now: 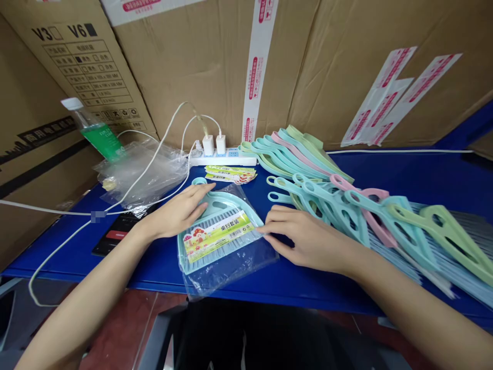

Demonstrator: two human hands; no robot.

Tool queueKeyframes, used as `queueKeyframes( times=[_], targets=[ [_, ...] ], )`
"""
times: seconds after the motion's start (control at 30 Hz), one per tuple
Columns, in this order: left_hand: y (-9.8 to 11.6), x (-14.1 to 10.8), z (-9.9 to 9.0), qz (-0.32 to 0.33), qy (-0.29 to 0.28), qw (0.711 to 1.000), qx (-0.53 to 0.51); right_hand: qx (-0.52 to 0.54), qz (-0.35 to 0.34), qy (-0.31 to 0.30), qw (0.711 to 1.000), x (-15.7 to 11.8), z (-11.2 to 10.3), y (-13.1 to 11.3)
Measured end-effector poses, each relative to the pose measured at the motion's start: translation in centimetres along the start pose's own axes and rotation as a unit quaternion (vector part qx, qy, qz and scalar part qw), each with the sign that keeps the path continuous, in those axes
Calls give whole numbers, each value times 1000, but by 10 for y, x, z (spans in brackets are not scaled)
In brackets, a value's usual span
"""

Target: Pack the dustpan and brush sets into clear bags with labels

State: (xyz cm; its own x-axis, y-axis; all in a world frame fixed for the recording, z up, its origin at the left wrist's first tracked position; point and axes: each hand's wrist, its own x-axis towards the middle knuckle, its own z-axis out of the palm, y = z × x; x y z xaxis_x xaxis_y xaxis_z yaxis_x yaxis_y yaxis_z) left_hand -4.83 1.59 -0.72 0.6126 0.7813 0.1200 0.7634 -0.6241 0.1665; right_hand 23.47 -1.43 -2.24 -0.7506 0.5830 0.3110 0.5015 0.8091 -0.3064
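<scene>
A light-blue dustpan with a brush nested in it lies on the blue table in front of me, inside a clear plastic bag. Across the bristles sits a yellow-green printed label card. My left hand rests on the dustpan's upper left side near its handle, fingers stretched out. At the right edge, my right hand has thumb and fingertips drawn together by the card's end and the bag; what exactly is pinched there is hard to make out.
Several brushes are heaped at right, behind them a stack of dustpans. More label cards lie by a power strip. Clear bags, a bottle, a phone and white cables are at left. Cardboard boxes stand behind.
</scene>
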Motion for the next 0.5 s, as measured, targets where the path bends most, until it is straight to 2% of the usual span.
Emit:
queueKeyframes(
  times=[0.13,0.27,0.37,0.5],
  targets=[
    [11,-2,-4,92,19,996,-13,10,12,-30,999,0,-3,0],
    [28,-5,-5,201,-54,976,-69,10,15,-44,999,0,-3,1],
    [37,-8,-2,208,-101,970,-77,12,24,-45,999,-1,-4,2],
    [39,-9,1,201,-108,971,-70,14,28,-52,998,-1,-5,1]
  ],
)
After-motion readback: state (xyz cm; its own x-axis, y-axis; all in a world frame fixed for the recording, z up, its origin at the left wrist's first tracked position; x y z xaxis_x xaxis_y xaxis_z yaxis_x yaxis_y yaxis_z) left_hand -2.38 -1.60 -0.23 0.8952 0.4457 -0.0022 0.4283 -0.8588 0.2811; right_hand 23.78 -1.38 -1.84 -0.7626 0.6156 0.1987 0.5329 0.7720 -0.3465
